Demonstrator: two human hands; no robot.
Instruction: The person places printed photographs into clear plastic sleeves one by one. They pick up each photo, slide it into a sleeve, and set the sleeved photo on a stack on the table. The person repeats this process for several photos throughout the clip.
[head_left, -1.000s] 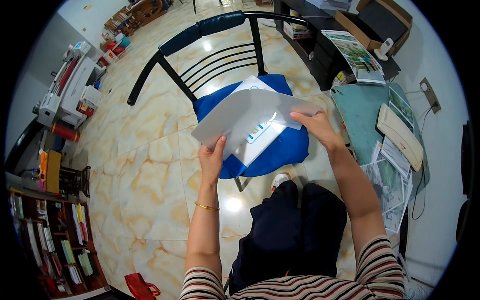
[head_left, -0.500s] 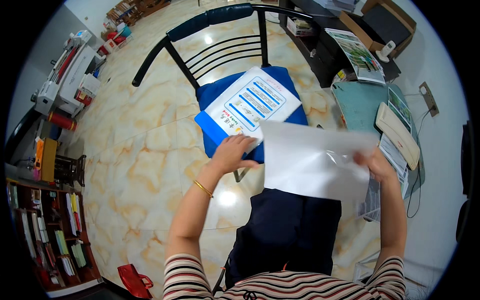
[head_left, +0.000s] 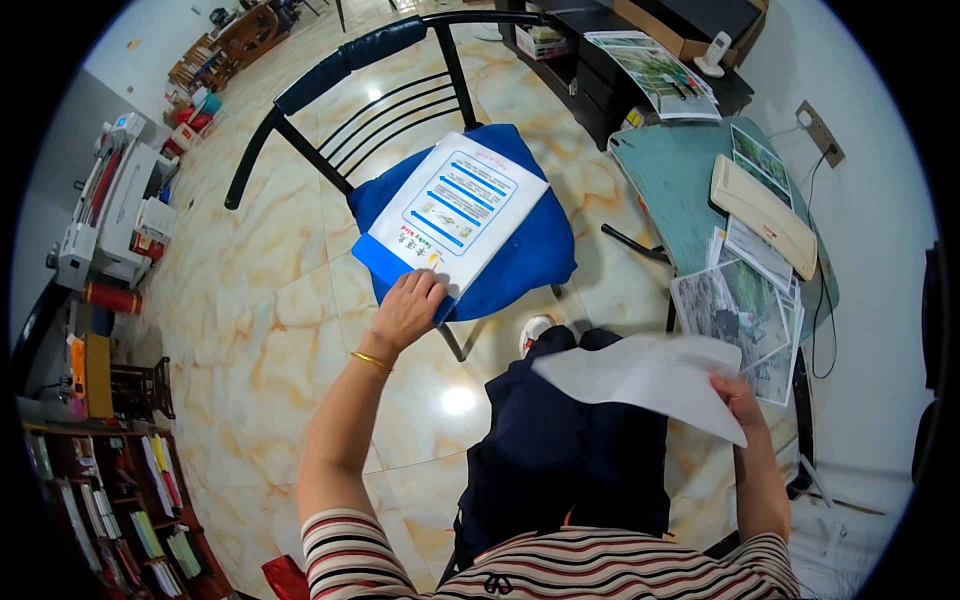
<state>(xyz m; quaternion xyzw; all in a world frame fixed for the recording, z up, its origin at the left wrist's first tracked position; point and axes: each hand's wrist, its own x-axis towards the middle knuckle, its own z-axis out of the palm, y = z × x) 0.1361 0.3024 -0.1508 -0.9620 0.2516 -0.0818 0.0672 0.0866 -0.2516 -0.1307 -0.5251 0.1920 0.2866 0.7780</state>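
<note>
A flat white packet with a blue end strip and printed blue arrows lies aslant on the blue seat of a chair. My left hand rests at its near corner, fingers bent and closed on the edge; the thumb is mostly hidden. Over my lap, my right hand grips one end of a thin white sheet. The sheet bows and its free end points toward the left, apart from the packet.
On the right, a greenish table carries a cream-coloured machine and printed photo sheets. A cable hangs from a wall socket. Bookshelves and a large printer stand on the left.
My right hand has drawn the white sheet down and nearer to me; it was spread flatter before and now curls. My left hand's fingers have bent around the packet's corner. The view has shifted.
</note>
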